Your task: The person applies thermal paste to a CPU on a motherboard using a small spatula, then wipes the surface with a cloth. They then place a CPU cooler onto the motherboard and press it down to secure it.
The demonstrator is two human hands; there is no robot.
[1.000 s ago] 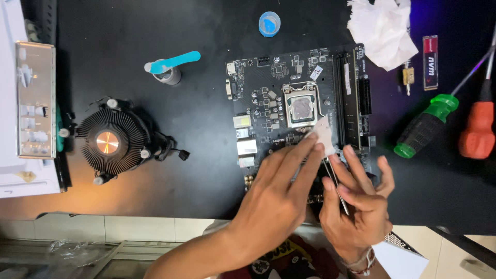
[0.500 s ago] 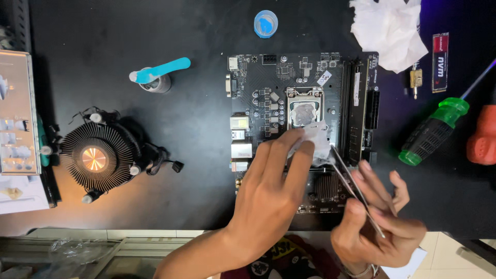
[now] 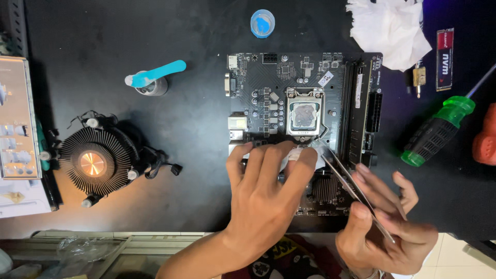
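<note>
A black motherboard (image 3: 258,82) lies on a dark mat, with a smeared grey processor (image 3: 305,114) in its socket. My left hand (image 3: 263,201) rests flat on the board's lower half. Its fingertips press a small white tissue wad (image 3: 295,153) just below the socket. My right hand (image 3: 387,232), at the board's lower right corner, holds thin metal tweezers (image 3: 351,183). The tweezer tips point up-left and end beside the wad.
A round cooler fan (image 3: 95,163) with cables sits left, next to a metal port shield (image 3: 15,119). A blue spatula (image 3: 155,75) lies on a small jar, with a blue cap (image 3: 262,23) above. Crumpled tissue (image 3: 387,31), a green screwdriver (image 3: 439,129), an orange handle (image 3: 485,142) and a slim storage card (image 3: 444,59) lie right.
My left hand has slid the tissue wad down and left, off the socket's edge to just below it. My right hand with the tweezers has dropped lower and to the right.
</note>
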